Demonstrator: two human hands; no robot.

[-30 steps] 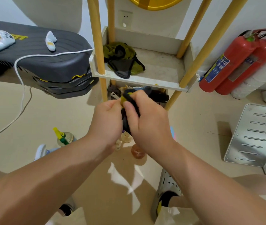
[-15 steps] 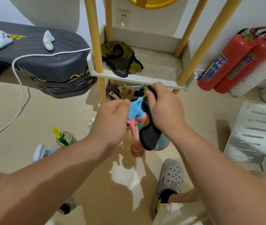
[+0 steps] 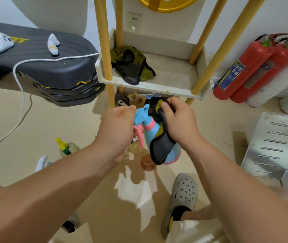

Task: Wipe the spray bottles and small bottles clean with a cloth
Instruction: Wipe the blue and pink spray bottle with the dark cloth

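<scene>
The spray bottle [image 3: 148,135] was held in the air just in front of the shelf [image 3: 148,85], above the floor [image 3: 60,123]. Its rounded body was of smooth pale-blue plastic with a pink base band, a pink collar and a long, flat pink trigger; the angular head was blue. The neck was gripped from the left by the left hand [image 3: 117,127], fingers curled, with the trigger sticking down beneath them. The cloth [image 3: 160,148], soft and dark grey with a black bound edge and a yellow-green face, was pinched against the back of the head by the right hand [image 3: 178,123], the thumb pressed on a yellow fold. The rest of it hung as a rounded flap over the bottle's right side.

Below, small bottles [image 3: 134,148], clear and amber, were seen on the floor, partly hidden. A clear bottle [image 3: 67,149] with a yellow and green trigger stood farther left.

The shelf was a shallow white tray, dusty and scuffed, carried on round wooden posts [image 3: 103,41]; a crumpled olive and black rag [image 3: 131,65] lay in it. A black ribbed plastic case [image 3: 43,67] lay to the left, crossed by a white cable [image 3: 22,85]. Two red cylindrical extinguishers [image 3: 248,67] were leaned against the wall at right, and a slotted metal plate [image 3: 276,146] lay near them. A grey perforated clog [image 3: 182,195] was worn on one foot.
</scene>
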